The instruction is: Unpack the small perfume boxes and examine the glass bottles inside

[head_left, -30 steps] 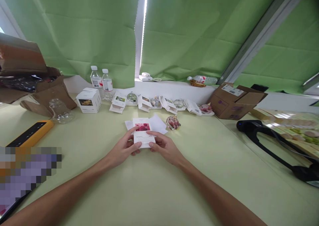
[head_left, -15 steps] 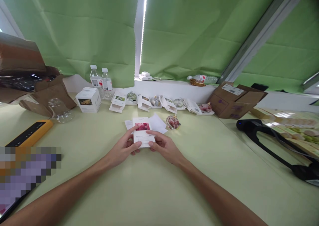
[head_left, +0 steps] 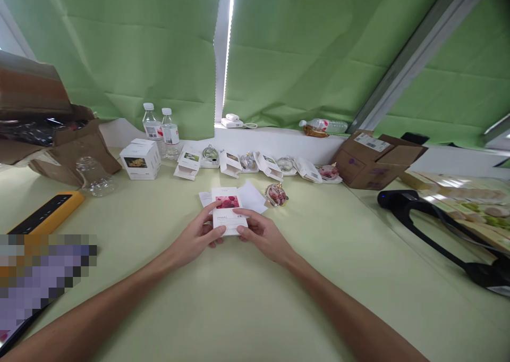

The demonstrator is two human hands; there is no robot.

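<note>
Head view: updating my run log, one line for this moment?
left hand: grips white carton | right hand: grips same carton | nearby: glass ornament

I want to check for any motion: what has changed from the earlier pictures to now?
Nothing visibly changed. The left hand and right hand grip the box just above the table as before. The ornament beside it lies where it was.

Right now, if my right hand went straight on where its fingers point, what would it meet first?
The white box, which your right hand grips at its right edge; beyond it, probably your left hand, though depth is unclear.
</note>
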